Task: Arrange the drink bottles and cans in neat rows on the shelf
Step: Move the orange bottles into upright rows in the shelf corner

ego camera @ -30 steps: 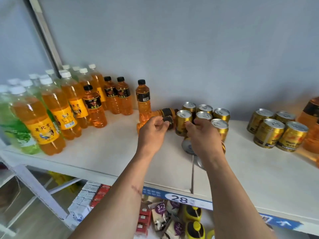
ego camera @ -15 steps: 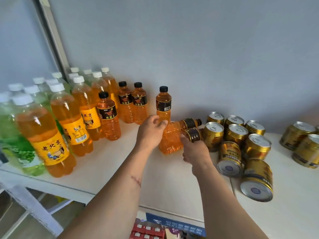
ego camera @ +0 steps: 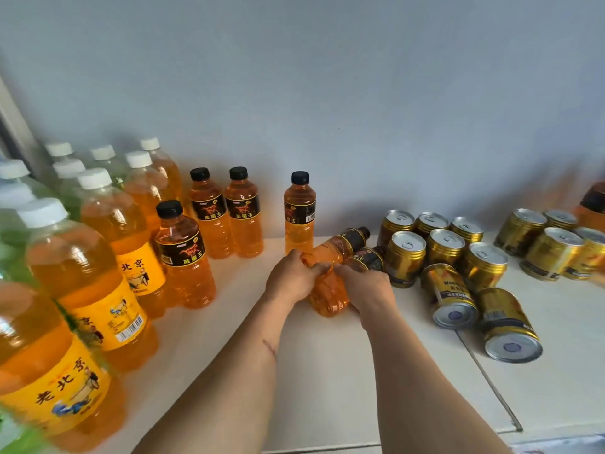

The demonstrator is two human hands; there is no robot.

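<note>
Orange bottles (ego camera: 330, 283) w/ black caps lying on shelf (ego camera: 327, 371), beside gold cans (ego camera: 406, 257). Left hand (ego camera: 291, 280) & right hand (ego camera: 370, 290) each gripping one lying bottle. Step: standing them up. Next, probably: placing in row near upright bottle (ego camera: 299, 213).

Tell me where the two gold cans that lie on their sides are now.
In the head view, the two tipped gold cans lie on the shelf, right of the right hand, just in front of the standing cans.
</note>
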